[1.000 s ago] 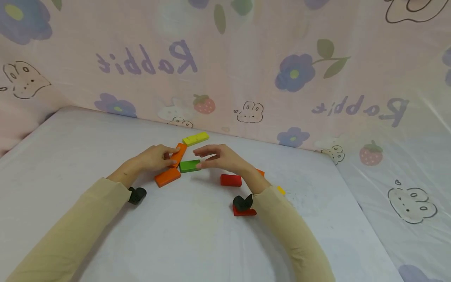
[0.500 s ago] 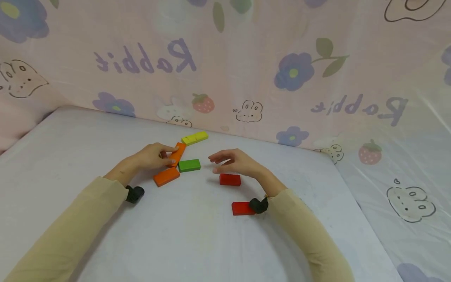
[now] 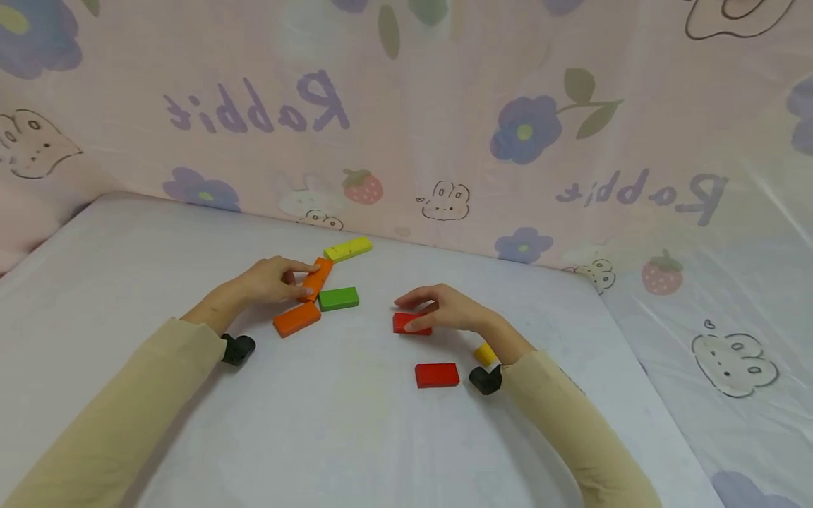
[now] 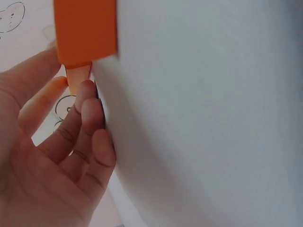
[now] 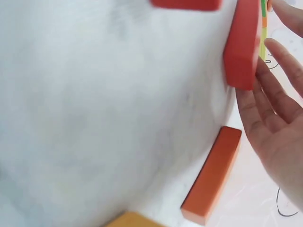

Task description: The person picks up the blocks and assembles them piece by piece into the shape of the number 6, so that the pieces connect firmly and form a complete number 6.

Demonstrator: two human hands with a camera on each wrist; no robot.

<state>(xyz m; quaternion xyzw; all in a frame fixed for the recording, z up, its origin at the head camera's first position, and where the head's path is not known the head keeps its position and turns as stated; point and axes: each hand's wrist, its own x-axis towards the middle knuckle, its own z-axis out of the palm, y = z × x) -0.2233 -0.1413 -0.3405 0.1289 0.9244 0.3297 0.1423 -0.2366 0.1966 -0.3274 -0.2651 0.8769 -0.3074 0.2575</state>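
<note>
Pinching an orange block [image 3: 319,278] is the left hand [image 3: 269,280], with the right hand [image 3: 448,308] spread around a red block [image 3: 401,322]

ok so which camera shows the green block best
The head view: the green block lies there whole, nothing covering it. The right wrist view shows only a thin sliver of what is likely the same block, at upper right; the left wrist view doesn't show it.
</note>
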